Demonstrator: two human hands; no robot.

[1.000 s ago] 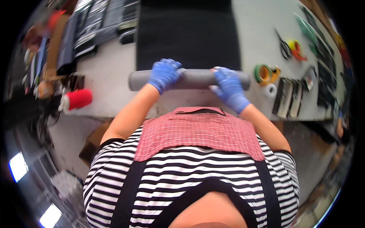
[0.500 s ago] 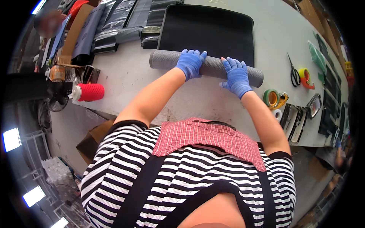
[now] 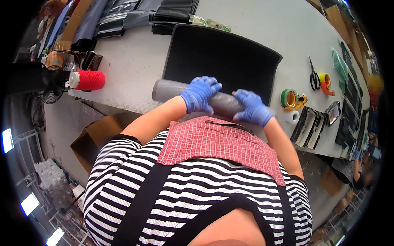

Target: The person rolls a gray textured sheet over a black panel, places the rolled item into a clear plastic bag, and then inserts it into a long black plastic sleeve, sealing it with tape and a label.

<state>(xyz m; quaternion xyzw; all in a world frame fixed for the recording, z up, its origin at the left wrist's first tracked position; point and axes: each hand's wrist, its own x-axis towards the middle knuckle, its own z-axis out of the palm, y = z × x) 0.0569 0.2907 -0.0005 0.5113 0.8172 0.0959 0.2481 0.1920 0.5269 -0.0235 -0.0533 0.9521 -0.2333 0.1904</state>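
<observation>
Head view, clock read from the roll.

Item one: mat (image 3: 221, 61), single piece, in two states. Stage, as judged from its present lie: partly coiled. Done: the near portion, gathered into a thick roll (image 3: 225, 103). Remaining: a broad panel at twelve o'clock, lying flat and uncoiled. Roll without visible tie or band; number of turns not countable from above.

Location: on the worktop (image 3: 131, 61), at its near side, the roll just beside the checked apron (image 3: 221, 141) at six o'clock.

Condition: flat face black, matt and plain, with a narrow grey border; far corners rounded, no crease apparent. Outside of the roll grey, with a fine ribbed texture, slightly blurred. Roll tilted, its nine o'clock end farther from the body than its four o'clock end; the latter mostly hidden.

Item two: left grip (image 3: 200, 95), blue-gloved, bent around the roll, fingers over the top, thumb on the near side.

Item three: right grip (image 3: 253, 108), likewise gloved, curved over the roll toward four o'clock, fingers slightly apart, thumb on the near side. Pressure of either: cannot be told.

Surroundings: red bottle (image 3: 91, 80) with white cap, nine o'clock, well apart; green-rimmed tape roll (image 3: 284, 98), three o'clock, near the right grip; black scissors (image 3: 314, 80), beyond the tape, between two and three o'clock.
</observation>
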